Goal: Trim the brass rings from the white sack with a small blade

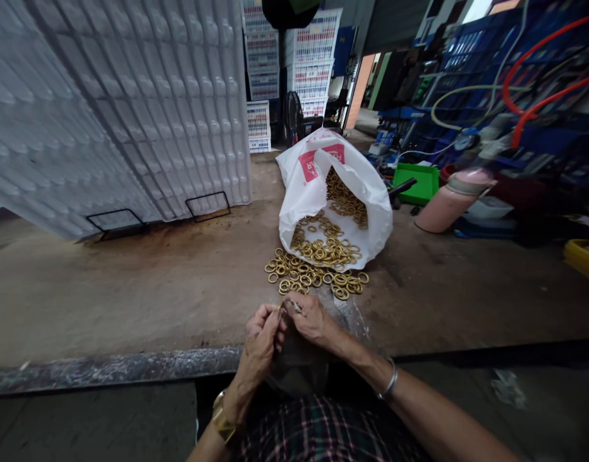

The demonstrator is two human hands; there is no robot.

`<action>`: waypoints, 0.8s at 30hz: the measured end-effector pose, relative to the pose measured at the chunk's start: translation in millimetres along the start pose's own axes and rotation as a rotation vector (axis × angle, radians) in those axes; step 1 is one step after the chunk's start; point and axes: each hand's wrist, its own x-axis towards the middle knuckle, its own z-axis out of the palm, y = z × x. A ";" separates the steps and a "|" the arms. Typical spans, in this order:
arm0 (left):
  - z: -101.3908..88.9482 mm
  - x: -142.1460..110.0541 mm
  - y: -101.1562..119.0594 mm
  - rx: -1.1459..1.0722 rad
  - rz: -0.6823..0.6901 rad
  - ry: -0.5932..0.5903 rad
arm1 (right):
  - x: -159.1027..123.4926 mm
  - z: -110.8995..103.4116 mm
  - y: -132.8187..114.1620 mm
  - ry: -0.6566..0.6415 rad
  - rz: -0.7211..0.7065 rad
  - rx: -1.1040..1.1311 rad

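My left hand (262, 337) is closed in a pinch on a small brass-coloured ring (280, 307) near the table's front edge. Close against it, my right hand (314, 321) is also closed, its fingers curled around a small pale metal piece (296, 307) whose kind I cannot make out. Just beyond both hands, many loose brass-coloured rings (304, 277) lie on the table. They spill from the open mouth of a white plastic sack (294, 208) with red print, which rests on its side with more rings inside.
White ribbed plastic trays (150, 96) stand upright at the left, beside black wire frames (208, 205). Right of the sack are a green bin (414, 183), a pink bottle (448, 202) and red hoses (518, 102). White crates (311, 61) are stacked behind the wooden table (179, 295).
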 end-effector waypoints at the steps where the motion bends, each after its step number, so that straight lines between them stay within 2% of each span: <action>1: 0.0 0.2 0.4 0.013 0.005 0.012 | -2.0 0.1 0.6 -0.028 -0.030 -0.073; 5: 1.2 0.2 1.6 0.071 0.031 0.031 | -7.3 -0.1 -1.6 -0.097 -0.056 -0.317; 8: 2.8 -0.1 2.3 0.104 0.042 0.038 | -7.6 -1.6 -6.0 -0.128 -0.032 -0.414; 12: 3.4 1.0 -0.6 0.140 0.063 0.060 | -6.7 -3.8 -11.2 -0.158 -0.019 -0.437; 17: -0.4 0.2 -7.0 0.195 0.175 0.059 | -6.2 -2.6 -8.7 -0.211 -0.032 -0.426; 21: -0.1 -9.9 -2.5 0.168 0.131 0.024 | -0.7 -2.6 -1.4 -0.212 0.014 -0.523; 24: 3.0 -18.7 4.8 0.095 0.072 -0.065 | 8.1 -8.2 0.6 -0.174 0.073 -0.607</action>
